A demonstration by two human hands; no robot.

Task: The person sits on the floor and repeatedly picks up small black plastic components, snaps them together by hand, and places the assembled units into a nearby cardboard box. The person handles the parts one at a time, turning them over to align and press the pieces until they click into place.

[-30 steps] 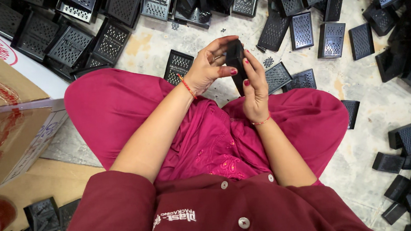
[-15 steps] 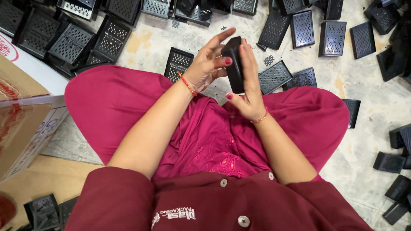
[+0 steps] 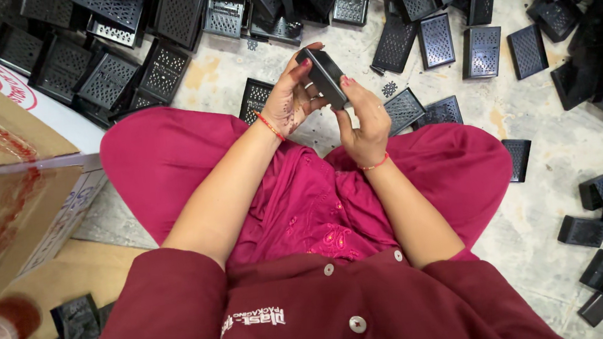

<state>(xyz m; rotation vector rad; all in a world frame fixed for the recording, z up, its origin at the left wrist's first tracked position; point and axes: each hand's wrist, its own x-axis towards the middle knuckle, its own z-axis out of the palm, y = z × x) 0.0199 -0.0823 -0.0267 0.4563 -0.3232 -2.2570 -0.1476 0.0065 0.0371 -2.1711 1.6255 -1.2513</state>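
Cardboard box at far left, flaps up, beside a red-capped container at the lower edge. Heap of black perforated plastic parts across the floor from upper left to upper right, with more scattered down the right side.

Centre, above the lap: 1 black box-shaped part held tilted between both hands, clear of the floor. Left hand cupped against the near side, grip pinching the part between thumb and fingertips at its upper corner. Right hand below and to the right, grip pinching the lower edge, thumb pressed on the face.

For a sound check or fitting, judged from the pose: best kept over the lap, so a slip lands on cloth rather than among the loose parts. Fingertips best kept at edges and corners, leaving the perforated face open to view. Pressure best shared evenly by the 2 grips; thin moulded walls likely to flex or crack under a twist. Slow turning by 1 hand against the other advisable.
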